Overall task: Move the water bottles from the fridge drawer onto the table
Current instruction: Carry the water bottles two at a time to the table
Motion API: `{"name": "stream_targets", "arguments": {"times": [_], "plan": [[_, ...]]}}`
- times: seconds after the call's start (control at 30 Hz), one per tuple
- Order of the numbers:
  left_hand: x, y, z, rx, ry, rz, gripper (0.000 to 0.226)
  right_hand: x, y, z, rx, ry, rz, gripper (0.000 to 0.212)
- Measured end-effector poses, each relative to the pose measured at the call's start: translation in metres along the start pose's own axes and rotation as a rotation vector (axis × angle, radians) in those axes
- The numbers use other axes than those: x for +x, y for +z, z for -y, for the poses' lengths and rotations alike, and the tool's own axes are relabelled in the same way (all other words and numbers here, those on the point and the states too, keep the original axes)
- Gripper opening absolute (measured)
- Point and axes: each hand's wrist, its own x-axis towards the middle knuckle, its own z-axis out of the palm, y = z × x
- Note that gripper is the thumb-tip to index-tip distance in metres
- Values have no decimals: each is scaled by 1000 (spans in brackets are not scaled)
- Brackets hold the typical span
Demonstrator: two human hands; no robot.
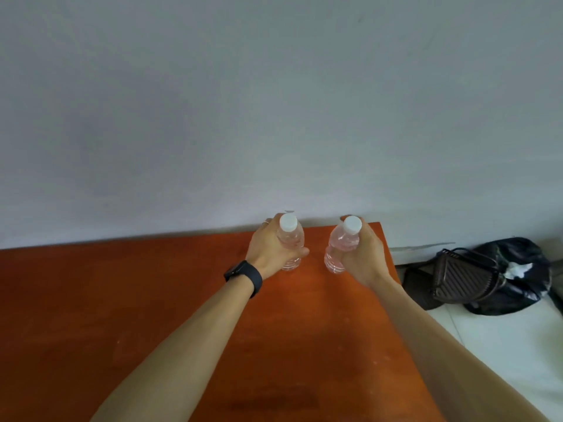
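Note:
Two small clear water bottles with white caps stand near the far right corner of the orange-brown table (152,300). My left hand (269,248), with a dark watch on its wrist, is wrapped around the left water bottle (291,234). My right hand (364,254) grips the right water bottle (342,239), which tilts slightly to the right. Both bottle bases are at or just above the tabletop; I cannot tell whether they touch it. The fridge drawer is out of view.
A plain grey-white wall (274,102) rises directly behind the table. The table's right edge runs diagonally; beyond it lies white tiled floor (502,345) with a dark brown bag (463,278) and a black plastic bag (518,269) against the wall.

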Motion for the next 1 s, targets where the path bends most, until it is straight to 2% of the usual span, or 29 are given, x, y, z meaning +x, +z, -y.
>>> {"name": "stream_targets", "arguments": {"times": [0.17,0.23,0.4,0.53,0.67,0.77,1.0], "plan": [[28,12,4,-33,-12,1,74,37,-6,-17,8,-8,78,78],[28,12,9,-64,-18,15,74,42,-8,-28,-3,23,115,77],[20,12,27,-101,-73,43,91,29,7,-58,8,115,120,92],[25,13,44,-33,-143,129,91,24,17,-57,35,121,55,79],[30,14,49,-43,-150,170,93,49,25,-42,55,82,189,77],[37,12,47,-66,-155,146,91,66,38,-26,64,54,282,85],[59,-11,51,-78,-158,162,88,93,58,-8,41,49,357,92]]}}
